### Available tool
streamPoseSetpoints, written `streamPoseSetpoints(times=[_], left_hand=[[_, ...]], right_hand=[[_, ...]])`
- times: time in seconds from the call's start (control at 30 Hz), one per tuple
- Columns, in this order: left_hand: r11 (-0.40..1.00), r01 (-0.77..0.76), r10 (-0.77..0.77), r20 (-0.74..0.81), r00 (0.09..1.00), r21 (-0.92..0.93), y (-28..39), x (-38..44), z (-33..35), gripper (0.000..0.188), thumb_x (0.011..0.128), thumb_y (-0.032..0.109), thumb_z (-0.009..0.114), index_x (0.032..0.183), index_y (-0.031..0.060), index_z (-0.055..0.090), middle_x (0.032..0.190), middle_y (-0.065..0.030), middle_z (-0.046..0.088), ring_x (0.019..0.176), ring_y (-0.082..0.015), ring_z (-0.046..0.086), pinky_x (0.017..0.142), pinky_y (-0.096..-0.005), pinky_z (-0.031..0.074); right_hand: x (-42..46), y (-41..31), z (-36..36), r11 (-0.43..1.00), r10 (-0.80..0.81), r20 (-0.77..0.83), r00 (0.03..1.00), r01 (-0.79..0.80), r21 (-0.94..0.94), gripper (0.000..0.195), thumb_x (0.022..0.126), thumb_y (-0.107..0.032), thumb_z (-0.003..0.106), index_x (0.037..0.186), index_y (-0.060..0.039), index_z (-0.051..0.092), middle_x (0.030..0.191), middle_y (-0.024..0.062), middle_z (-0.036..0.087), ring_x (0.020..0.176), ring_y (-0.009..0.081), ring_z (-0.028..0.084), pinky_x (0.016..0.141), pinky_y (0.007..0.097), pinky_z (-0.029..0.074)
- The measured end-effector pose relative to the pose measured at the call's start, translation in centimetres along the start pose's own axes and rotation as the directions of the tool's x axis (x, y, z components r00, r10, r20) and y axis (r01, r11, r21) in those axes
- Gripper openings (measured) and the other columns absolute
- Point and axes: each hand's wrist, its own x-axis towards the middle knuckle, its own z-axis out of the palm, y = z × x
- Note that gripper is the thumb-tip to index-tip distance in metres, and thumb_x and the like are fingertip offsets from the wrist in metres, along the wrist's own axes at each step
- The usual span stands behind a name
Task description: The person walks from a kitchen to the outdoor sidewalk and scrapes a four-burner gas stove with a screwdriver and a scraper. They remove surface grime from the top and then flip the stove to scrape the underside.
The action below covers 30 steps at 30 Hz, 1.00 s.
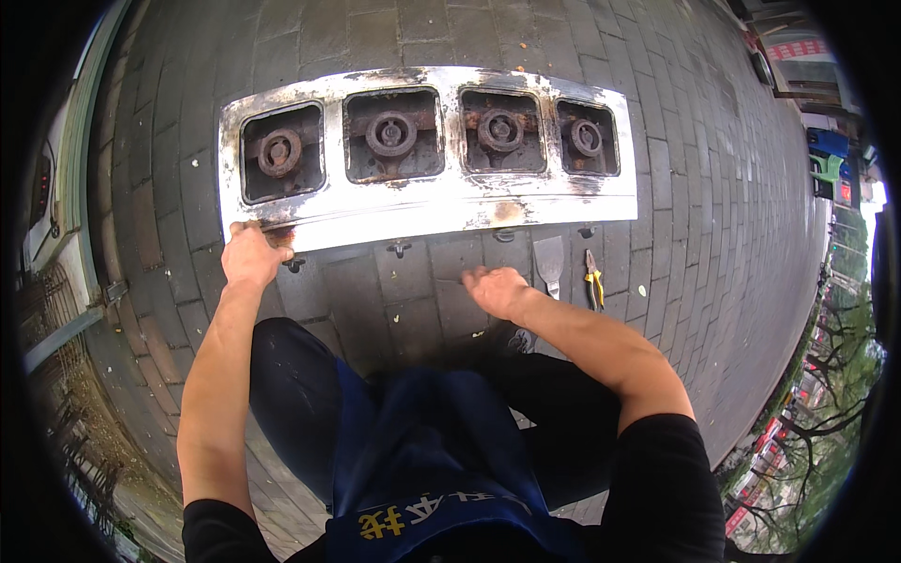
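A long, rust-stained metal gas stove with several round burners lies on the paving before me. My left hand grips its front left corner, fingers on the top and thumb by the front edge. Rusty burner rings, such as the leftmost burner, sit in square openings. Dark control knobs, one of them a knob, stick out along the front. My right hand is over the paving in front of the stove, fingers curled; a thin dark line shows at its fingertips, too faint to identify.
Right of my right hand lie a scraper with a wide metal blade and yellow-and-black handled pliers. Grey paving bricks surround the stove. At far left runs a metal frame; a green plastic chair stands far right.
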Motion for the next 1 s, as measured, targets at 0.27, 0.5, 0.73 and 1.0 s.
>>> streamPoseSetpoints(times=[0.27, 0.5, 0.73, 1.0], left_hand=[[1.0, -0.012, 0.012, -0.038, 0.999, -0.003, -0.7, -0.5, -0.9, 0.071, 0.077, 0.04, 0.093, 0.13, -0.0015, 0.07, 0.133, -0.0221, 0.066, 0.122, -0.0388, 0.071, 0.104, -0.0471, 0.058], [0.397, -0.043, -0.094, -0.087, 0.992, -0.917, -4.4, -4.9, 7.4, 0.043, 0.095, 0.025, 0.084, 0.127, -0.0016, 0.075, 0.116, -0.0126, 0.079, 0.104, -0.0221, 0.075, 0.091, -0.0381, 0.061], [-0.624, 0.563, 0.295, 0.504, 0.812, -0.542, 1.7, -5.5, 17.4, 0.096, 0.101, 0.07, 0.062, 0.16, -0.0029, 0.042, 0.16, -0.0203, 0.053, 0.145, -0.0344, 0.054, 0.12, -0.0481, 0.045], [-0.762, 0.525, 0.362, 0.423, 0.83, -0.378, 6.3, -4.1, 19.2, 0.101, 0.098, 0.073, 0.063, 0.163, -0.0016, 0.039, 0.166, -0.0158, 0.048, 0.152, -0.032, 0.047, 0.125, -0.0475, 0.041]], right_hand=[[-6.8, 4.0, -2.6, 0.859, 0.206, 0.258, 0.944, -0.301, 0.414, 0.037, 0.097, -0.031, 0.073, 0.123, -0.0044, 0.071, 0.112, 0.0218, 0.078, 0.106, 0.0382, 0.076, 0.092, 0.049, 0.061], [-12.5, 12.3, 2.3, -0.256, 0.687, 0.278, 0.671, -0.134, 0.957, 0.029, 0.106, -0.038, 0.071, 0.105, -0.0101, 0.064, 0.074, 0.0011, 0.066, 0.059, 0.0113, 0.065, 0.049, 0.028, 0.048], [-12.1, 13.0, 3.7, -0.466, 0.749, 0.365, 0.552, 0.048, 0.883, 0.034, 0.107, -0.043, 0.069, 0.109, -0.0097, 0.065, 0.079, 0.003, 0.068, 0.061, 0.0143, 0.064, 0.053, 0.0305, 0.051], [-15.0, 13.4, 5.3, -0.474, 0.756, 0.405, 0.514, 0.003, 0.88, 0.032, 0.107, -0.042, 0.068, 0.108, -0.0099, 0.066, 0.079, 0.0025, 0.068, 0.06, 0.0138, 0.064, 0.053, 0.0299, 0.05]])
